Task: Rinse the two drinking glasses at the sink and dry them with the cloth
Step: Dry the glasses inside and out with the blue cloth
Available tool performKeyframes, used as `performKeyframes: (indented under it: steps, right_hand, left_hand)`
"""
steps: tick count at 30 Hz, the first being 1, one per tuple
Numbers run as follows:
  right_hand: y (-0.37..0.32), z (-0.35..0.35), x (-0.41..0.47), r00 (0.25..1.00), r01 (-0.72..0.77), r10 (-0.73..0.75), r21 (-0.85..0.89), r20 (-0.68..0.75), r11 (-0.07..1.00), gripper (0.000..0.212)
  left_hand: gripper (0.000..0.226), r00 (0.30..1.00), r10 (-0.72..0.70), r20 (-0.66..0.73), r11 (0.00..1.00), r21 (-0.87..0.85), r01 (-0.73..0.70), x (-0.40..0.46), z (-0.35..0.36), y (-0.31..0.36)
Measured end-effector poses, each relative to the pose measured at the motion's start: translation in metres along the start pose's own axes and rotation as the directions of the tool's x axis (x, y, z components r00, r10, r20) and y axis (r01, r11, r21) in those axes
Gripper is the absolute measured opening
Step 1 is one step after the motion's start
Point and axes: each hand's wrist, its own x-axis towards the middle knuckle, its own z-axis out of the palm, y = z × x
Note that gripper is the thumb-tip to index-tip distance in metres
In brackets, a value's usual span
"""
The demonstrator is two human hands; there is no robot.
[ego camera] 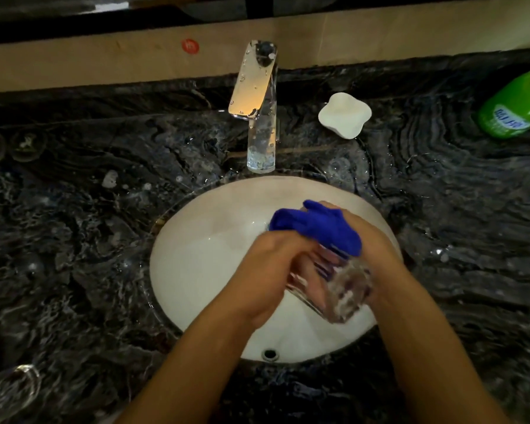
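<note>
**Drying a Glass Over the Sink**

Down low, nearest the camera, a second glass (16, 390) stood on the dark stone counter (74, 255), well to the left of the white sink (202, 270) and close to the counter's front edge. It was dim and hard to see well.

Right over the sink, two bare arms reached in from the bottom. The left hand (266, 270) was curled round the side of a clear drinking glass (331, 286) and held it tilted, with its thick bottom pointing back toward the person. The right hand (371, 249) gripped the blue cloth (315, 224) and pressed it at the open top of the glass. Part of the cloth stuck out past the fingers, above the middle of the sink. The glass was blurry, so I could not tell how far the cloth went inside.

Near the sink's front rim sat a small round overflow hole (270, 354).

Behind the sink stood a shiny tap (257, 105) with water drops on it. No water was coming out. Behind the sink and a little to the right lay a white soap dish (344, 115). Far off to the right of the sink, a green bottle (516, 107) lay on the counter. Farther back ran a pale tan wall strip with a red sticker (190, 46).
</note>
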Motion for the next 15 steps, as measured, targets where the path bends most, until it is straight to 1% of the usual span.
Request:
performKeyframes:
  steps: [1, 2, 3, 4, 6, 8, 9, 10, 11, 12, 14, 15]
  right_hand:
    - [0.005, 0.005, -0.004, 0.993, 0.058, -0.042, -0.138, 0.114, 0.989, 0.025]
    - [0.010, 0.006, -0.005, 0.990, 0.079, -0.065, -0.109, 0.124, 0.991, 0.028]
    - [0.016, 0.002, -0.005, 0.990, 0.073, -0.065, -0.055, 0.124, 0.996, 0.037]
    - [0.020, -0.002, -0.005, 0.992, 0.065, -0.061, -0.036, 0.106, 0.997, 0.042]
    - [0.024, -0.002, -0.006, 0.988, 0.080, -0.084, 0.035, 0.133, 0.996, 0.048]
    - [0.028, 0.003, -0.011, 0.985, 0.081, -0.094, 0.098, 0.142, 0.992, 0.046]
    - [0.030, 0.004, -0.011, 0.989, 0.077, -0.092, 0.135, 0.113, 0.988, 0.046]
    - [0.032, 0.006, -0.011, 0.992, 0.086, -0.099, 0.161, 0.073, 0.983, 0.051]
    - [0.034, 0.008, -0.011, 0.995, 0.098, -0.103, 0.192, 0.016, 0.976, 0.052]
    - [0.035, 0.010, -0.008, 0.991, 0.132, -0.129, 0.205, -0.031, 0.970, 0.047]
    - [0.037, 0.010, -0.001, 0.960, 0.267, -0.249, 0.153, -0.130, 0.951, 0.023]
    - [0.037, 0.010, 0.000, 0.933, 0.333, -0.312, 0.100, -0.177, 0.938, 0.027]
  left_hand:
    - [0.043, 0.998, 0.010, -0.055, 0.998, -0.057, -0.013, 0.003, -0.005, -0.001]
    - [0.041, 0.995, 0.024, -0.092, 0.996, -0.081, -0.032, 0.006, -0.008, -0.001]
    - [0.040, 0.992, 0.048, -0.116, 0.996, -0.066, -0.056, 0.008, -0.010, -0.002]
    - [0.040, 0.990, 0.072, -0.125, 0.996, -0.034, -0.077, 0.009, -0.010, -0.002]
    - [0.039, 0.988, 0.095, -0.123, 0.995, 0.022, -0.093, 0.012, -0.012, -0.001]
    - [0.038, 0.980, 0.091, -0.175, 0.995, 0.064, -0.081, 0.014, -0.007, -0.002]
    - [0.035, 0.971, 0.089, -0.224, 0.994, 0.081, -0.072, 0.016, -0.003, -0.003]
    - [0.032, 0.958, 0.083, -0.274, 0.995, 0.084, -0.062, 0.017, 0.002, -0.004]
    - [0.029, 0.944, 0.079, -0.320, 0.995, 0.078, -0.057, 0.019, 0.007, -0.006]
    - [0.026, 0.927, 0.081, -0.365, 0.996, 0.074, -0.058, 0.020, 0.010, -0.008]
    - [0.018, 0.883, 0.114, -0.455, 0.993, 0.076, -0.090, 0.022, 0.011, -0.010]
    - [0.015, 0.863, 0.136, -0.487, 0.990, 0.089, -0.105, 0.023, 0.009, -0.013]
